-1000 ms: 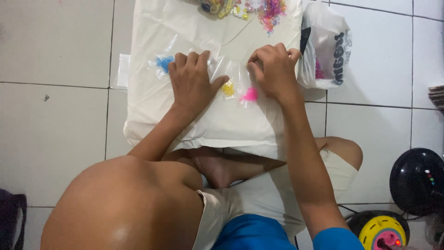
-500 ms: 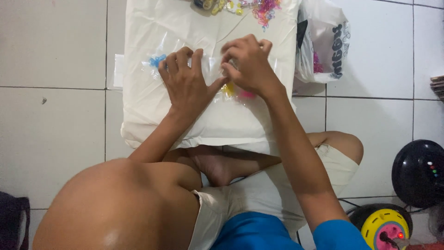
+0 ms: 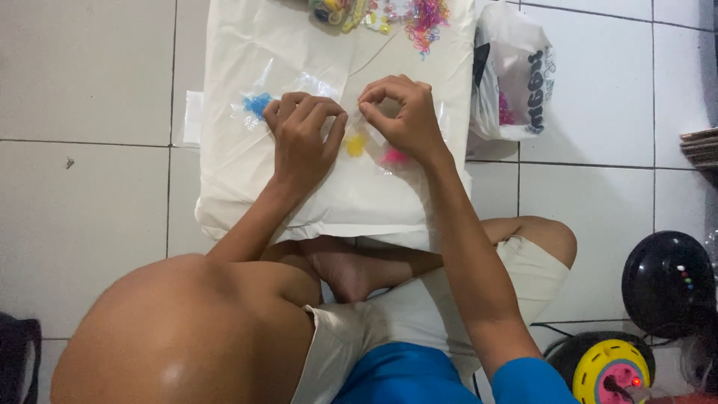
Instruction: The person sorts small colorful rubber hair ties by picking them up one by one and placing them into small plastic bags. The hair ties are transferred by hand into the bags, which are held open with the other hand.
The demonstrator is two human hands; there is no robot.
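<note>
Head view shows the left hand (image 3: 305, 133) curled on a clear plastic bag (image 3: 299, 86) on the white sheet (image 3: 239, 172), the right hand (image 3: 400, 112) pinching nothing discernible; loose yellow beads (image 3: 356, 144) could scatter if nudged.

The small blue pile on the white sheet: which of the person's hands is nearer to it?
Left. The left hand has its fingertips right beside the blue pile. The right hand is farther along the white sheet, above the yellow pile and pink pile.
</note>
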